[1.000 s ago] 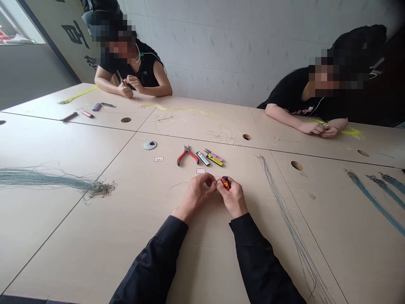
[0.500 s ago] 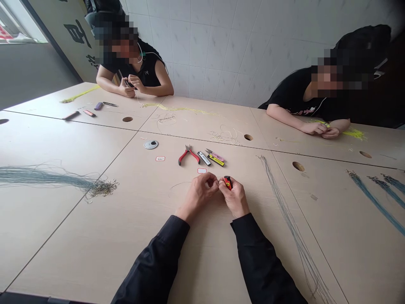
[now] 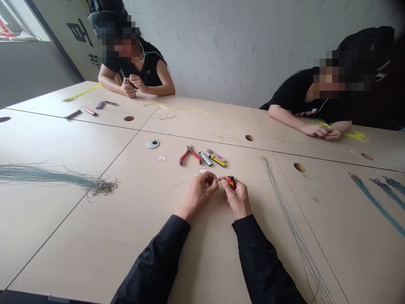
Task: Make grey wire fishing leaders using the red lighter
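Observation:
My left hand (image 3: 204,185) is closed in a pinch on a thin cord (image 3: 181,184), whose loose length curves over the table to the left. Just beside it, my right hand (image 3: 237,195) is wrapped round a small red-and-black lighter (image 3: 231,182) with a yellow mark. Its thumb and fingertips are close to the left fingertips, with a small gap between the hands. The cord's end between the fingers is too fine to make out. Beyond the hands lie red-handled pliers (image 3: 190,155), a white labelled stick-like piece (image 3: 205,158) and pink-handled snips (image 3: 217,154) beside a yellow piece (image 3: 217,160).
Grey-blue cord bundles lie left (image 3: 63,175) and right (image 3: 284,211) of my arms, with more bundles (image 3: 376,202) far right. A round silver disc (image 3: 152,144) and small red-edged labels (image 3: 161,158) sit ahead. Two people work across the table (image 3: 126,236), which has round holes.
My right hand has shifted slightly right with the lighter, so the fingertips of my two hands have come a little apart. The left hand keeps its pinch.

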The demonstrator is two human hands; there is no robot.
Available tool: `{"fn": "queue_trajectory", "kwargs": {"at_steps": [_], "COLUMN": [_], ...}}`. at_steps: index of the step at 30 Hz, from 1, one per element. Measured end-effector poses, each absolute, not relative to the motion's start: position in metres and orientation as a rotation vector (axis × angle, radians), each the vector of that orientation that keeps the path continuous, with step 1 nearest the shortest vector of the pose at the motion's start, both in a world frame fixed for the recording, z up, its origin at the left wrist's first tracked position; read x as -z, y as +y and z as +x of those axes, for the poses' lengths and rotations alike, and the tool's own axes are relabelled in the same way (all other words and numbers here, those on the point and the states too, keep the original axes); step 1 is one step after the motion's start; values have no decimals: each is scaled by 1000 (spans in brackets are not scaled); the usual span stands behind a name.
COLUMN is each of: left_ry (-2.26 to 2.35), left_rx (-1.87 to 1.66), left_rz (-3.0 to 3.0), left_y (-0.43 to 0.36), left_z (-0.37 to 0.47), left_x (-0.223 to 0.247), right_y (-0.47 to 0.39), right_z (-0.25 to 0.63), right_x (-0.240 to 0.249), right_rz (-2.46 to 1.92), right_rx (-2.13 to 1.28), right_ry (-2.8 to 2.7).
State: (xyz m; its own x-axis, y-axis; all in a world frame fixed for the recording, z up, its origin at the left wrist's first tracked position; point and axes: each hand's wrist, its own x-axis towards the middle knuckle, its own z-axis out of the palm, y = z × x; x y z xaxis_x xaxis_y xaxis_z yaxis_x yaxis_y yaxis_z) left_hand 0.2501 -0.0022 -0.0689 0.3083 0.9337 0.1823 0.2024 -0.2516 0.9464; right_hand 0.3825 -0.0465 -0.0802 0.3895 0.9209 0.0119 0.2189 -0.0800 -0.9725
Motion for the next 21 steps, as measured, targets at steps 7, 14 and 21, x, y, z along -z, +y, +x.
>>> {"fn": "queue_trajectory", "kwargs": {"at_steps": [7,14,21], "left_ry": [1058,1035,975], "left_rx": [-977,-1026,-1048], "left_rz": [1729,1685,1641], "left_y": [-2,-1,0], "left_z": [250,250,249], "left_x": [66,72,74], "right_y": [-46,-44,-45], "right_z": [382,382,382], "right_x": [79,80,82], "right_rz": [-1561,-1534,-1557], "right_rx": [-836,-842,-809], "right_ry": [-1063,-1112,-1063]}}
